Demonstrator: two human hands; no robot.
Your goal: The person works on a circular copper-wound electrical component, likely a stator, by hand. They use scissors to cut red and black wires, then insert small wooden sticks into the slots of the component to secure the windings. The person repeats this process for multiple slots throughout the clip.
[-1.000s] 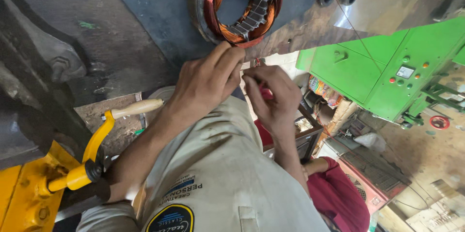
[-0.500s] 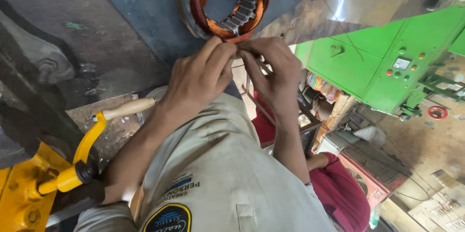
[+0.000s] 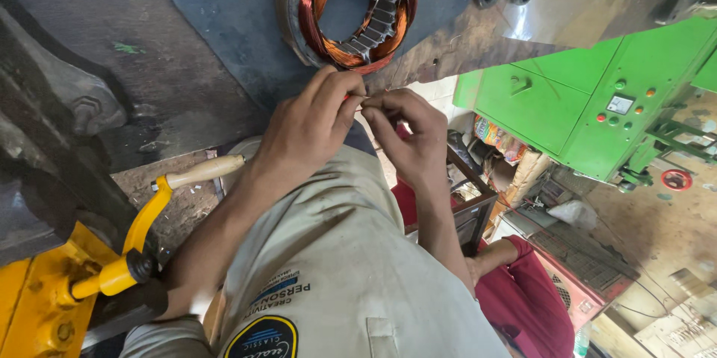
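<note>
A round motor stator (image 3: 352, 7) with copper windings lies on a dark rubber mat (image 3: 224, 22) at the top of the view. Just below it, my left hand (image 3: 310, 130) and my right hand (image 3: 407, 134) meet fingertip to fingertip. Both pinch a thin wire (image 3: 364, 96) between thumb and forefinger. The wire is fine and mostly hidden by my fingers; a thin strand seems to run up toward the stator.
A yellow machine with a wooden-handled lever (image 3: 160, 205) sits at the lower left. A green cabinet with buttons (image 3: 590, 104) stands at the right. A person in a red shirt (image 3: 523, 298) is below. A dark metal bench (image 3: 82, 66) fills the left.
The view has shifted, so the stator sits a little lower and more central. My hands have drawn closer together at the fingertips, still working the thin wire.
</note>
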